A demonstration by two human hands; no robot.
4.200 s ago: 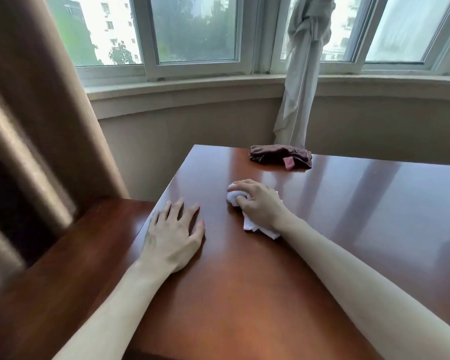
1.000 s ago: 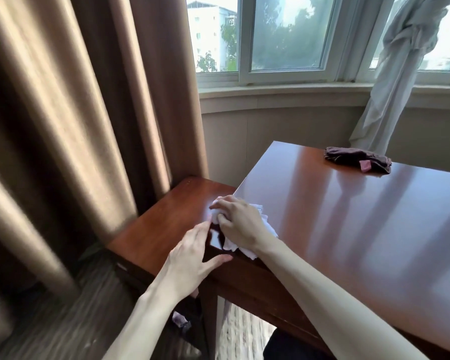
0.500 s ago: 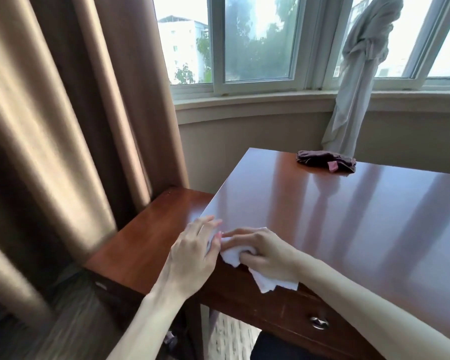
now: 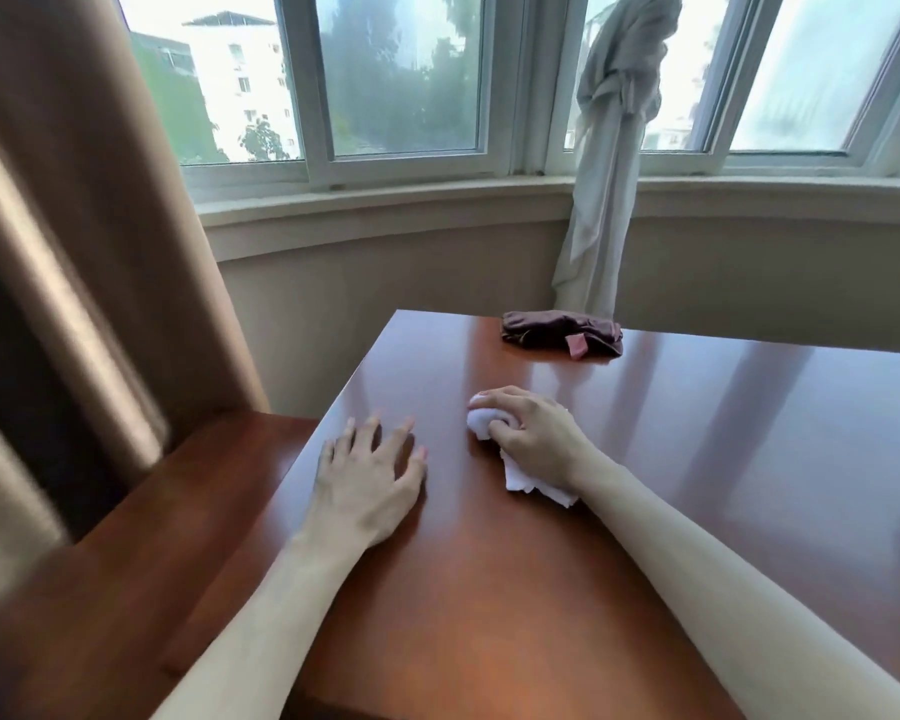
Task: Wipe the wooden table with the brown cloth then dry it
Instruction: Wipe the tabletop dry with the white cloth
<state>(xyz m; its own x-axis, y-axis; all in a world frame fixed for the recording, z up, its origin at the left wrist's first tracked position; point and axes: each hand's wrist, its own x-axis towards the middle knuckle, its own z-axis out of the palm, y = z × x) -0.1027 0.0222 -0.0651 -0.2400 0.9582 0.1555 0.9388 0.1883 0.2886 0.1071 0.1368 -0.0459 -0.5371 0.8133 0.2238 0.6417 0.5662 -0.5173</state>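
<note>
Most of the white wad (image 4: pixel 515 472) is buried under the right hand (image 4: pixel 539 441), so only a rounded lump pokes out by the fingers (image 4: pixel 494 400) and a ragged tail sticks out near the wrist; can't really tell if it's tissue or thin cloth. Those fingers are curled down around it, gripping it against the desk (image 4: pixel 697 459). The left hand (image 4: pixel 367 483) is flat on the wood near the left edge, fingers spread, holding nothing, and the tips look a bit smeared from blur. Both forearms get cut off at the bottom of the frame. The brown cloth (image 4: pixel 562 336) sits way back along the far edge of the desk, well apart from both hands, bunched into a dark, crumpled heap with a little pink tag on its front. The desk itself is glossy reddish wood with window glare streaked across it. A lower wooden surface (image 4: pixel 141 553) sits just beside its left edge, partly hidden by the tan curtain (image 4: pixel 74 226).
</note>
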